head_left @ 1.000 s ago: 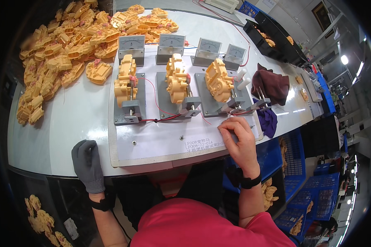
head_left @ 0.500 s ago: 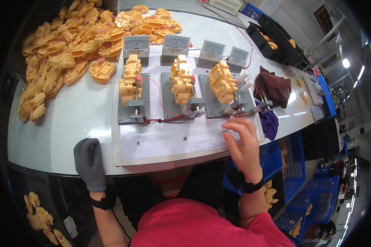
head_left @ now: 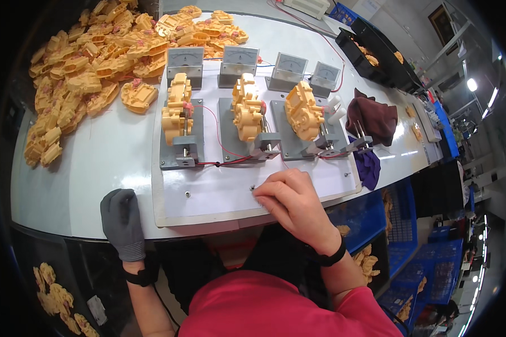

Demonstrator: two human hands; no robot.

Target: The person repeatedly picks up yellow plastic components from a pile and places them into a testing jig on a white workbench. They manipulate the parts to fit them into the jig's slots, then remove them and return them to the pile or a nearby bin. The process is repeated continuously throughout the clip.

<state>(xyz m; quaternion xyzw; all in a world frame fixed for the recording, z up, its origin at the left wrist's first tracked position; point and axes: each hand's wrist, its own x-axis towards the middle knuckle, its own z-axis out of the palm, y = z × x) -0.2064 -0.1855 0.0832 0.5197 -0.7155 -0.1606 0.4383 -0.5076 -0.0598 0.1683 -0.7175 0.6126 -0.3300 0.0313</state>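
Note:
My left hand [head_left: 121,219], in a grey glove, rests palm down on the table's front edge with nothing in it. Bare and bent inward, my right hand [head_left: 298,205] has thumb and fingers closed together at a small metal toggle switch [head_left: 252,188] in the white board [head_left: 219,196]. Behind it, three grey fixtures hold yellow plastic gear housings: a left housing [head_left: 177,109], a middle housing [head_left: 247,109] and a right housing [head_left: 305,112]. Red and black wires run along the fixtures. Another switch [head_left: 188,194] sits left on the board; a third switch [head_left: 347,174] sits right.
Several panel meters [head_left: 240,59] stand behind the fixtures. A large heap of yellow housings [head_left: 90,67] covers the back left. At the right lie a brown cloth [head_left: 372,119] and a purple cloth [head_left: 367,168]. Blue baskets [head_left: 399,224] and a black bin [head_left: 25,253] stand below the table.
My right hand has moved left and slightly down, from the board's right side to the middle switch, and its fingers have closed together. My left hand has stayed in place.

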